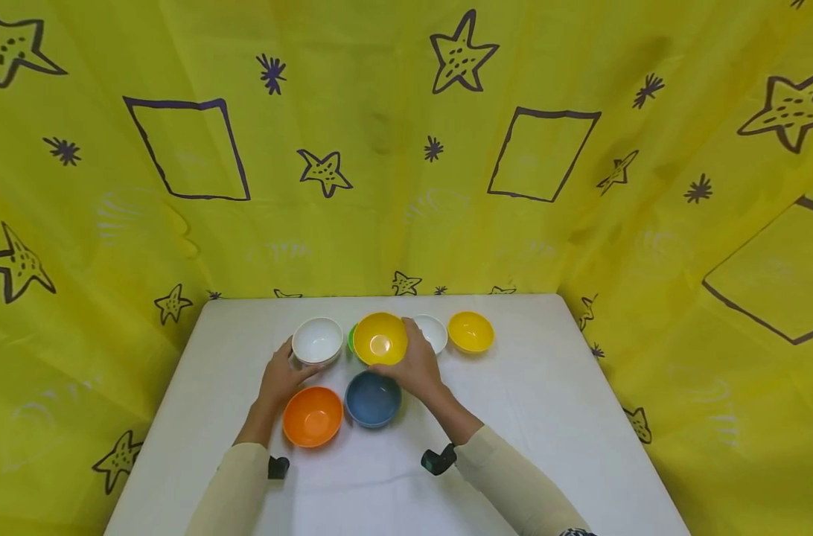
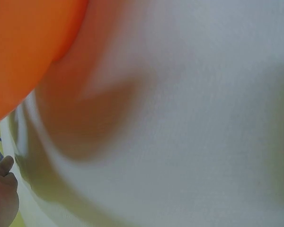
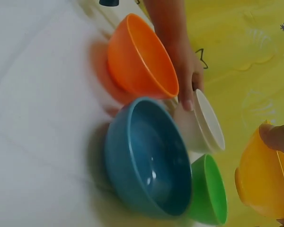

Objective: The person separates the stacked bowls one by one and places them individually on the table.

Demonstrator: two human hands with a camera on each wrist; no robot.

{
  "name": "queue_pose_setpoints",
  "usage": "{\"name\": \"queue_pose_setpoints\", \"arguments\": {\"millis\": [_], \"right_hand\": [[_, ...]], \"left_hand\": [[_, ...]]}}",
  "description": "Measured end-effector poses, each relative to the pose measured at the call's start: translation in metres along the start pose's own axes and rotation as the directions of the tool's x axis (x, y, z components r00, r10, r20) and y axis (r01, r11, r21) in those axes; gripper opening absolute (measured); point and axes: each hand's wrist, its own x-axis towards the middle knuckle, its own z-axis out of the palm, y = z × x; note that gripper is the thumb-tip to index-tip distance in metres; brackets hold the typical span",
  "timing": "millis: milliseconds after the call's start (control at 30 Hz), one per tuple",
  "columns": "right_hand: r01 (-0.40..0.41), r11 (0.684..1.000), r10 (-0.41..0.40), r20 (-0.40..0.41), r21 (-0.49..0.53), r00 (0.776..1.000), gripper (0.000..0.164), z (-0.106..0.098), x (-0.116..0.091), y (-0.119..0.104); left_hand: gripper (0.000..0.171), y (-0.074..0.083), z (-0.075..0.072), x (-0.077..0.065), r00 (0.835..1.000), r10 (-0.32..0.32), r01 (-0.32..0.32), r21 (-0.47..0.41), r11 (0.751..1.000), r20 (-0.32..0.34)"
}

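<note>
My right hand (image 1: 416, 366) grips a yellow bowl (image 1: 380, 336) by its rim, thumb at the near side and fingers at the right. In the right wrist view that bowl hangs raised off the table, beside a green bowl (image 3: 208, 191); from the head view it hides most of the green one. My left hand (image 1: 279, 380) holds a white bowl (image 1: 318, 339) at the back left, thumb along its near side. Two pale rims show there in the right wrist view, one inside the other. Nearer me stand an orange bowl (image 1: 313, 418) and a blue bowl (image 1: 373, 400).
Behind my right hand is another white bowl (image 1: 432, 332), partly covered by it. A second yellow bowl (image 1: 470, 332) stands at the right end of the back row. The white table (image 1: 514, 417) meets yellow cloth walls (image 1: 380, 238) with drawn stars.
</note>
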Motion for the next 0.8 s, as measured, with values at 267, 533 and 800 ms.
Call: {"name": "queue_pose_setpoints", "arguments": {"millis": [267, 533, 800], "right_hand": [[-0.055, 0.997, 0.059, -0.085, 0.051, 0.995, 0.102, -0.014, -0.028, 0.022], [-0.101, 0.995, 0.102, -0.127, 0.018, 0.987, 0.108, -0.022, -0.061, 0.055], [-0.157, 0.988, 0.155, -0.146, -0.003, 0.977, 0.103, -0.023, -0.074, 0.076]], "left_hand": [[0.102, -0.005, -0.001, 0.001, 1.0, 0.012, -0.012, 0.002, 1.0, -0.004], [0.1, -0.004, 0.001, 0.001, 1.0, 0.018, -0.018, 0.011, 1.0, -0.004], [0.099, 0.0, 0.0, 0.001, 1.0, 0.026, -0.026, 0.016, 1.0, -0.007]]}}
